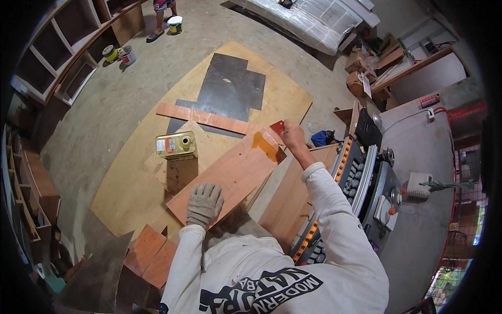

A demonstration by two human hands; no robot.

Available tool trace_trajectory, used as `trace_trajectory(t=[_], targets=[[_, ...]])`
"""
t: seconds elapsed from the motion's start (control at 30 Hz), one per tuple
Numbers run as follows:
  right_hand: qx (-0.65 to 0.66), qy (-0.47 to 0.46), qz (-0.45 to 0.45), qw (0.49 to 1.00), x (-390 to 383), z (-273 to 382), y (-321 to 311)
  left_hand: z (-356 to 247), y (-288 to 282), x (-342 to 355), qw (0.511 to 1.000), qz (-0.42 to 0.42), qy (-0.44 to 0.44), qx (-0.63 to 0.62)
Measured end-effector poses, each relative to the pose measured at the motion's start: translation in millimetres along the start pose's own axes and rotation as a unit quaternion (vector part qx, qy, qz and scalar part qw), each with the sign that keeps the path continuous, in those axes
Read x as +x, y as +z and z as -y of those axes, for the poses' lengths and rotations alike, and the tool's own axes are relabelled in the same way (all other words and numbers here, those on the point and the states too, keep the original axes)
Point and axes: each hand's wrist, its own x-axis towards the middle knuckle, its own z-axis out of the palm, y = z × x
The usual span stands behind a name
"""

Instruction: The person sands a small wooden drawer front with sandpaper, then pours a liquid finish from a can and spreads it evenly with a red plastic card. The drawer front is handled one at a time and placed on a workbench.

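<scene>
A reddish plywood board (222, 170) lies slanted in front of me. On its near left end my left hand (205, 204), in a grey knit glove, rests flat with the fingers stretched out. My bare right hand (293, 135) is closed round a flat red spreader (276, 127) at the board's far right end. Beside the spreader, a patch of wet amber glue (267, 148) covers part of that end. A metal can (175, 145) with an open spout stands left of the board. Behind it, a long narrow plywood strip (204, 117) reaches toward the board's far end.
A large plywood sheet (125, 178) on the work surface carries dark sheet pieces (230, 83). At right, a machine (355, 172) with orange-marked rails runs close by my arm. Paint tins (126, 55) and a person's legs (159, 23) appear at the far left; plywood offcuts (149, 251) lie near left.
</scene>
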Motion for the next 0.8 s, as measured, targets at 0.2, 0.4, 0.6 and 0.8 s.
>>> trace_trajectory(t=[0.2, 0.4, 0.6, 0.8], targets=[[0.141, -0.022, 0.027, 0.989, 13, 10, -11, 2, 0, 0, 1.0, 0.019, -0.005, -0.002], [0.06, -0.039, 0.047, 0.996, 23, 18, 6, 3, 1, 0, 1.0, 0.016, -0.005, 0.006], [0.173, -0.021, -0.02, 0.984, 35, 30, -36, 3, 2, -1, 1.0, 0.0, 0.001, 0.01], [0.306, 0.034, 0.028, 0.951, -16, 57, -114, 5, 2, -4, 1.0, 0.008, -0.003, 0.006]])
